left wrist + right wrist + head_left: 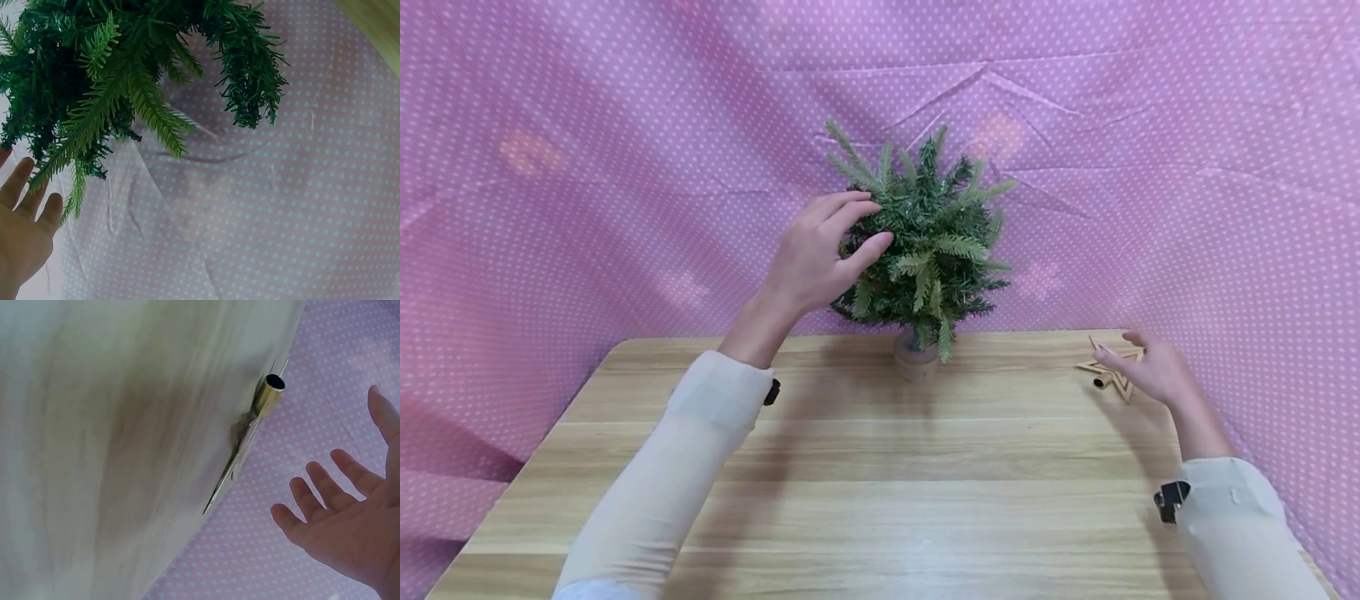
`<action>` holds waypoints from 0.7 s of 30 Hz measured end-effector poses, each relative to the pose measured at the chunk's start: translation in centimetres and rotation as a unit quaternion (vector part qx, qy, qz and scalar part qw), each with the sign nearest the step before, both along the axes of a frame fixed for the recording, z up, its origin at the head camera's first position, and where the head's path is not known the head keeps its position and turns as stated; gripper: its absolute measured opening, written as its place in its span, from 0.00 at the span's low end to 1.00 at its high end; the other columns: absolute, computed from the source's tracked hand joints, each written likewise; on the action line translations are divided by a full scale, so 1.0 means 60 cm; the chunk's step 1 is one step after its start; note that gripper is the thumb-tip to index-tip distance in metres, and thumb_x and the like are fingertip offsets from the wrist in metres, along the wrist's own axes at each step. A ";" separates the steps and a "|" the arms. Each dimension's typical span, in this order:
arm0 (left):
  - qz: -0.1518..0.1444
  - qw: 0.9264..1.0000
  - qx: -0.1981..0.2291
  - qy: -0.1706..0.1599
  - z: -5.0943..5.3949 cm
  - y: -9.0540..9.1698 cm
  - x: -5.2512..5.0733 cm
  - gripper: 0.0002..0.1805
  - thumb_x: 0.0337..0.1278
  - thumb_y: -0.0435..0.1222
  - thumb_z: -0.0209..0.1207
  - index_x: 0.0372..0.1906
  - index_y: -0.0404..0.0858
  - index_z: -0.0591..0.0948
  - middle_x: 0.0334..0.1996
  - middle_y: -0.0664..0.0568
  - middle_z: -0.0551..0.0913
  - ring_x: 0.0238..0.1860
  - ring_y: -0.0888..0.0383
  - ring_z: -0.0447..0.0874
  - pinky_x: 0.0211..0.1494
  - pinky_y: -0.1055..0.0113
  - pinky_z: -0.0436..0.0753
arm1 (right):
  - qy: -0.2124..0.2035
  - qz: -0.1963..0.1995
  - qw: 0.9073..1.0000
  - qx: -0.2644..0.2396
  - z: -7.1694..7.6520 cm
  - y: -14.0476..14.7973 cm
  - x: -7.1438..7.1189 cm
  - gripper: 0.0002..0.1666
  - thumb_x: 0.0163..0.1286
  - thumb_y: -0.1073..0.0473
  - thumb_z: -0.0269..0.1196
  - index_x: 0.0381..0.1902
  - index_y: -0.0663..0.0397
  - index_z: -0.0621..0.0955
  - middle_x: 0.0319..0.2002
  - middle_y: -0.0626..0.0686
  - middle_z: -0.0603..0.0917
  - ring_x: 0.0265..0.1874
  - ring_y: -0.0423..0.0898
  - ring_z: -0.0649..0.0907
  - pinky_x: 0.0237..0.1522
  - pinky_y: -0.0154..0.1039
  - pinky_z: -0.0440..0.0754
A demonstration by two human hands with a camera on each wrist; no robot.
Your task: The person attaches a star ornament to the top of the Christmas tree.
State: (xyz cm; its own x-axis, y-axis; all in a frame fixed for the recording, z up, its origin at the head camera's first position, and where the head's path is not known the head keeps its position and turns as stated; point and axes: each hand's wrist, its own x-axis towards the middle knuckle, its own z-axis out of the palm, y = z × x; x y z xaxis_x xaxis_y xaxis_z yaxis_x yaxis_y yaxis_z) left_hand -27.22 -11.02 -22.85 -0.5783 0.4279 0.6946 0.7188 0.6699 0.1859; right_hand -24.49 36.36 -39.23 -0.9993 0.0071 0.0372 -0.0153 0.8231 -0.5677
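A small artificial green tree (pixel 928 225) stands in a pot (pixel 916 357) near the table's back edge. My left hand (pixel 820 250) is at its left side, fingers spread and slightly bent by the branches; the left wrist view has that hand (pixel 25 231) beside the tree's needles (pixel 100 112). At the back right, a gold star (pixel 1122 373) with a short tube lies on the table. My right hand (pixel 1153 371) is over its right side, fingers apart. In the right wrist view a gap separates the open right hand (pixel 344 519) from the star's tube (pixel 269 397).
The wood-grain table (pixel 917 467) spreads below both arms. Pink dotted cloth (pixel 625 167) hangs behind it and along both sides. Both wrists carry a small black device below the hand.
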 end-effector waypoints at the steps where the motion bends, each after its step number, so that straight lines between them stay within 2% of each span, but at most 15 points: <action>1: 0.000 1.000 0.001 -0.001 -0.001 0.000 -0.001 0.26 0.70 0.52 0.59 0.62 0.37 0.81 0.66 0.45 0.77 0.69 0.49 0.71 0.74 0.56 0.65 | 0.000 -0.001 1.000 0.001 -0.002 0.002 0.000 0.53 0.74 0.35 0.58 0.71 0.80 0.60 0.68 0.82 0.61 0.62 0.81 0.65 0.59 0.76 0.66; 7: -0.001 1.000 0.009 -0.003 -0.001 0.002 -0.005 0.26 0.70 0.52 0.59 0.62 0.38 0.81 0.66 0.46 0.77 0.68 0.49 0.71 0.73 0.55 0.67 | -0.004 -0.007 1.000 -0.001 -0.008 0.011 0.000 0.53 0.74 0.35 0.58 0.71 0.80 0.60 0.67 0.82 0.61 0.62 0.81 0.64 0.59 0.77 0.64; 10: 0.007 1.000 0.004 -0.006 0.002 0.003 -0.006 0.26 0.71 0.53 0.58 0.62 0.39 0.81 0.66 0.47 0.77 0.69 0.50 0.71 0.74 0.55 0.66 | -0.016 -0.007 1.000 -0.012 -0.010 0.014 -0.001 0.54 0.74 0.35 0.58 0.71 0.81 0.59 0.68 0.83 0.59 0.64 0.81 0.62 0.60 0.76 0.63; 21: 0.004 1.000 -0.015 -0.025 0.009 0.019 -0.014 0.28 0.71 0.56 0.57 0.62 0.39 0.81 0.65 0.47 0.78 0.69 0.51 0.70 0.74 0.57 0.65 | -0.054 -0.009 0.998 -0.029 -0.021 0.029 -0.006 0.58 0.73 0.33 0.58 0.71 0.83 0.56 0.67 0.86 0.55 0.65 0.83 0.59 0.63 0.76 0.60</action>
